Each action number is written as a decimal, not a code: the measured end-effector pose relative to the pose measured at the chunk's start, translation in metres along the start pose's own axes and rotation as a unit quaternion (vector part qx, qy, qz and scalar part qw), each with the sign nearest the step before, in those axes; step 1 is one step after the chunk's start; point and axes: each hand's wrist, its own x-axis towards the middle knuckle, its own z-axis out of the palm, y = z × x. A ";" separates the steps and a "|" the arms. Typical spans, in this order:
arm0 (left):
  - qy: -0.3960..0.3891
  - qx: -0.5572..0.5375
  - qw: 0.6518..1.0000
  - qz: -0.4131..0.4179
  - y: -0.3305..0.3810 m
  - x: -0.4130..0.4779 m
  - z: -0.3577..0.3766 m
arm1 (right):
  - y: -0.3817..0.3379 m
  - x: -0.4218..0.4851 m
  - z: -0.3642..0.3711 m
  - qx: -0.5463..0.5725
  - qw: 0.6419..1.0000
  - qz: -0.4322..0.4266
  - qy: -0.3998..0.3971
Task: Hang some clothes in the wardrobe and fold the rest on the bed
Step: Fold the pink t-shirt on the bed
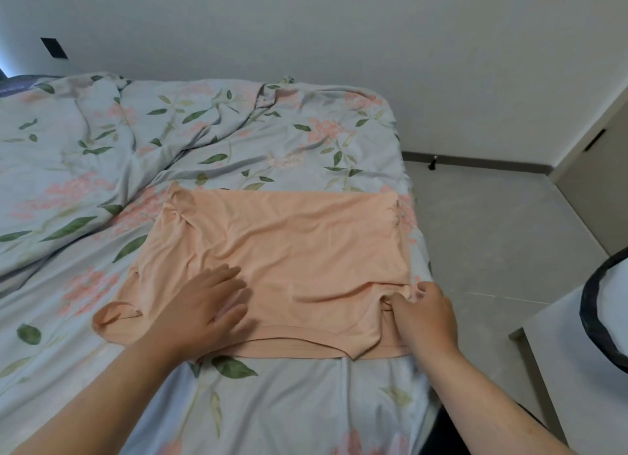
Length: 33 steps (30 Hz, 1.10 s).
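at centre frame, a peach garment lies spread on the floral bed cover, near the bed's right edge; partly folded, with a sleeve loop sticking out at lower left. exact garment type hard to make out. left hand rests flat on the fabric, fingers straight and spread, slightly motion-blurred. right hand at the garment's lower right corner, fingers curled and pinching a bunched fold of the cloth; fingertips partly hidden in the fabric. both forearms cut off by the bottom edge. upper left: dark wall plate. right side: tiled floor, a white surface carrying a dark-rimmed white object, cut off by the frame edge, identity unclear. upper right: a door, only partly in view
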 end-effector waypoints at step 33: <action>-0.037 -0.437 0.865 -0.243 0.133 0.250 0.031 | -0.054 0.017 0.017 0.218 0.944 -0.104 -0.226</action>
